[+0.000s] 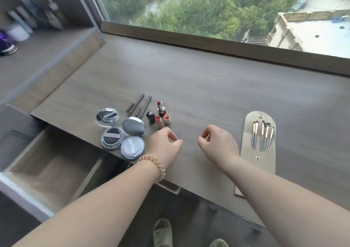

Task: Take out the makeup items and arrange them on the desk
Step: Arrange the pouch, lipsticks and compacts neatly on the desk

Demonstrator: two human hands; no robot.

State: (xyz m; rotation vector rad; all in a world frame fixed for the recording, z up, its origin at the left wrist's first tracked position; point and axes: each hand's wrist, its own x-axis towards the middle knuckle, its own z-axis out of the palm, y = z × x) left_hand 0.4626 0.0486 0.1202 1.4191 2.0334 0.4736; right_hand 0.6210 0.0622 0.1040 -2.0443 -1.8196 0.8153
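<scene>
On the grey-brown desk (208,87) lie several round compacts: an open clear lid (107,117), a grey puff case (133,126), a dark compact (112,138) and a white one (132,147). Beyond them lie thin dark pencils (141,104), an uncapped red lipstick (160,108), a black cap (151,116) and two small pink tubes (163,121). A beige brush pouch (258,142) with several brushes lies flat at the right. My left hand (163,144) and my right hand (217,145) hover over the desk's front, fingers loosely curled, holding nothing.
An open wooden drawer (47,167) juts out at the lower left below the desk. A raised shelf (37,53) with blurred bottles stands at the far left. A window sill (208,44) runs along the back. Slippered feet (162,231) show below.
</scene>
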